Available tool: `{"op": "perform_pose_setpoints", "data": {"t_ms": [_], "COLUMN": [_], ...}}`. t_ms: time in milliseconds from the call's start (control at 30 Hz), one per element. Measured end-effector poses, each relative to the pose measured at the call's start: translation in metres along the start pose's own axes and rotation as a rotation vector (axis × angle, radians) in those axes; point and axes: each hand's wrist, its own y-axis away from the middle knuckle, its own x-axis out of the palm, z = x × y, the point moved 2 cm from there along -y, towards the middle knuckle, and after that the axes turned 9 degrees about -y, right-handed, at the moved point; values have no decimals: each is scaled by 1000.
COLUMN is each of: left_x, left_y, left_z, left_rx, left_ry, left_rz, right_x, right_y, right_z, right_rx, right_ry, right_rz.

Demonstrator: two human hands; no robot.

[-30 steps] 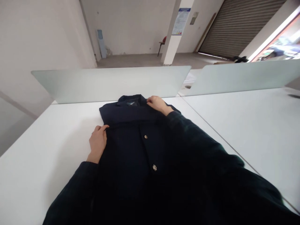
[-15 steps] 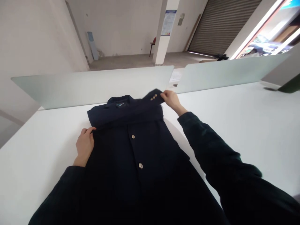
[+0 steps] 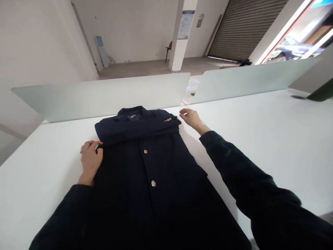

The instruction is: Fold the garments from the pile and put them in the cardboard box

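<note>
A dark navy blazer (image 3: 169, 159) with gold-coloured buttons lies front up on the white table (image 3: 260, 146), collar at the far end. One sleeve (image 3: 135, 129) is laid across its chest, the cuff buttons near the right edge. At the left edge, just below that sleeve, my left hand (image 3: 91, 158) pinches the dark cloth between thumb and forefinger. My right hand (image 3: 191, 119) hovers just right of the cuff, apart from it, fingers loosely bent and holding nothing. The blazer's lower part merges with dark shadow near my body.
Frosted glass panels (image 3: 104, 97) stand along the table's far edge, with a gap between them. Beyond are a pillar (image 3: 179, 52), a chair (image 3: 168, 50), a water dispenser (image 3: 102, 52) and a roller shutter (image 3: 241, 31). A dark green object (image 3: 322, 92) shows at far right.
My right hand has let go of the sleeve cuff and drawn slightly right. The cuff, raised before, now lies down on the blazer. My left hand stays at the left edge.
</note>
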Motion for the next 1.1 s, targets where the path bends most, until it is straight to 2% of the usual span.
{"op": "perform_pose_setpoints", "data": {"t_ms": [100,167,267,367,433,500,600,733,833,900,933,1000,1100], "left_x": [-4,-3,5,20,30,37,45,50,52,53,53,53,49], "left_y": [-27,-54,-93,-111,-110,-102,-89,-80,-77,-75,-75,-74,-73], "left_z": [-5,-16,-41,-61,-67,-66,-59,-52,-51,-51,-51,-52,-53], "left_rx": [147,289,428,388,307,239,173,130,111,87,78,68,53], "left_ry": [-8,-45,-141,-229,-247,-242,-218,-180,-166,-159,-155,-152,-149], "left_rz": [-70,-56,43,133,120,55,22,24,0,6,12,15,-20], "right_x": [4,10,16,22,28,37,51,55,47,44,44,45,37], "right_y": [9,14,7,-19,-39,-56,-68,-61,-50,-44,-43,-41,-37], "right_z": [17,22,19,13,12,12,17,23,18,9,4,-4,-8], "right_rx": [-239,-342,-236,-61,19,91,126,33,-72,-49,-12,59,87], "right_ry": [1,37,118,147,152,151,123,55,-62,-176,-220,-252,-300], "right_rz": [117,185,154,101,94,95,103,69,-118,-233,-250,-227,-246]}}
